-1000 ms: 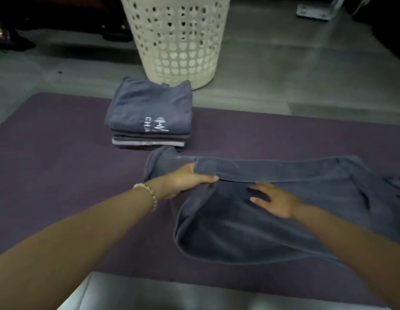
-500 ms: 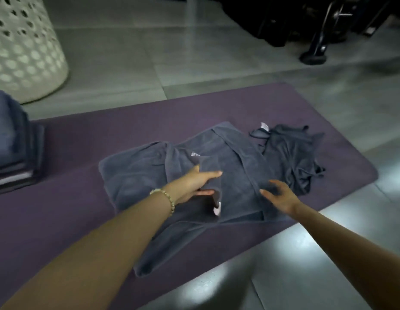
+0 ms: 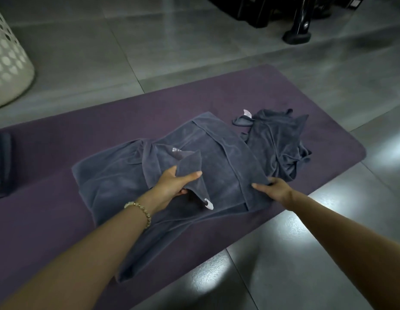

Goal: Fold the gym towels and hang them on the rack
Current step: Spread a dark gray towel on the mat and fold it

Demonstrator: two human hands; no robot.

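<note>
Pinching with the left hand (image 3: 174,182): thumb (image 3: 192,175) laid over the top, other fingers curled beneath a lifted corner (image 3: 191,162) of the grey gym towel (image 3: 219,171). White tag (image 3: 209,205) dangling just below that grip, beaded bracelet (image 3: 140,209) at the wrist. Gripping with the right hand (image 3: 274,189) as well: fingers tucked in at the towel's right-hand hem, thumb stretched out leftward over the cloth.

Outward from both grips: towel spread half-folded on the purple mat (image 3: 60,153), long axis running along the mat from left to right, one loose tail trailing back toward the body beside the left forearm. Held corner raised over the towel's middle; right hem off to its right and slightly nearer the body. Both hands on the same cloth, apart, a flat panel lying between them.

Judging from that layout: probably a matter of carrying the corner rightward along the long axis to meet the hem, left hand travelling, right hand anchoring. Risk of the bunched left half dragging along rather than folding cleanly.

Further out: a crumpled towel (image 3: 277,139) just beyond the right hem, nearer the right hand, touching or merely beside, impossible to tell. Folded stack (image 3: 1,164) at the far left, well apart. Perforated laundry basket (image 3: 9,63) on the tiles behind. No rack in view.
</note>
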